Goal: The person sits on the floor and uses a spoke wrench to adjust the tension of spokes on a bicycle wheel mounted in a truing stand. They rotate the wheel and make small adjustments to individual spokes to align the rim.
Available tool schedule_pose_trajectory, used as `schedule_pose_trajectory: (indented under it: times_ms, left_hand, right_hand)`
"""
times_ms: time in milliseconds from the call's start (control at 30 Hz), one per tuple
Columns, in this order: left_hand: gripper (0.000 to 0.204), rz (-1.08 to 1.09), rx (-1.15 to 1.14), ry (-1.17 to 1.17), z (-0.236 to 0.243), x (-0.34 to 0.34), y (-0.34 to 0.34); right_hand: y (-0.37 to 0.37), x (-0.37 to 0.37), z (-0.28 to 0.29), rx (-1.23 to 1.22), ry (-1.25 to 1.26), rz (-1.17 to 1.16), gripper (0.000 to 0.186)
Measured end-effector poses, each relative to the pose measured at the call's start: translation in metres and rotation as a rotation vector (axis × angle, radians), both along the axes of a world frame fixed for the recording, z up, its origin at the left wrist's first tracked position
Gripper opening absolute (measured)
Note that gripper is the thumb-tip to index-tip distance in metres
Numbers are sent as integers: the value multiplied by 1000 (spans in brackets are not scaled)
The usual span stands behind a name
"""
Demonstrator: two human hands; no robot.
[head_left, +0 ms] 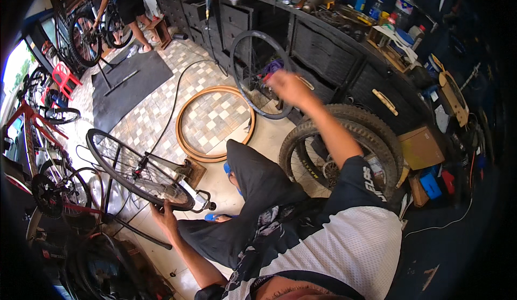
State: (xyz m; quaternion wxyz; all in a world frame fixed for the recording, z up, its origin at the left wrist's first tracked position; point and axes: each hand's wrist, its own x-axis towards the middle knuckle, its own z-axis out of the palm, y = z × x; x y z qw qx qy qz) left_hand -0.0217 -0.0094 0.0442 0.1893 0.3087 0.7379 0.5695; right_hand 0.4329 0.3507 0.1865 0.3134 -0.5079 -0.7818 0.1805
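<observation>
My left hand [166,220] has its fingers closed around the lower edge of a spoked bicycle wheel [103,164] with a dark tyre. The wheel stands tilted at my left, beside a metal stand [200,199] at its lower right. My right hand [292,89] is raised and smeared by motion, so its fingers do not show clearly. It is in front of another wheel [233,57] that leans on the dark cabinets, near a purple bundle [273,66] and something red. A tan-edged tyre [179,130] lies flat on the tiled floor between them.
Knobby tyres [389,138] stand by my right knee, near a cardboard box [421,148]. Black drawers [323,47] line the far side below a cluttered worktop. Several bicycles crowd the left. A person [129,1] bends over a bicycle beyond a dark mat [126,92].
</observation>
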Motion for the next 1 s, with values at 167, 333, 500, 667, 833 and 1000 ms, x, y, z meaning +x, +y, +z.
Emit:
schedule_pose_trajectory:
  times_ms: [167, 333, 500, 667, 833, 1000]
  left_hand:
    - [45, 144, -20, 94, -4, -10, -7]
    - [51, 164, -186, 224, 17, -1, 15]
    - [55, 200, -318, 264, 27, 7, 4]
    - [52, 215, -219, 257, 25, 24, -2]
    - [49, 241, -214, 300, 20, 24, -2]
    - [45, 256, -230, 325, 14, 33, 13]
  right_hand:
    - [4, 136, 136, 600, -277, -578, 30]
    - [41, 236, 137, 744, -681, -816, 31]
    - [81, 246, 111, 556, -759, -841, 39]
    - [106, 275, 79, 510, -671, -910, 47]
    - [130, 299, 72, 488, -557, -915, 54]
    - [138, 328, 90, 546, -449, -883, 57]
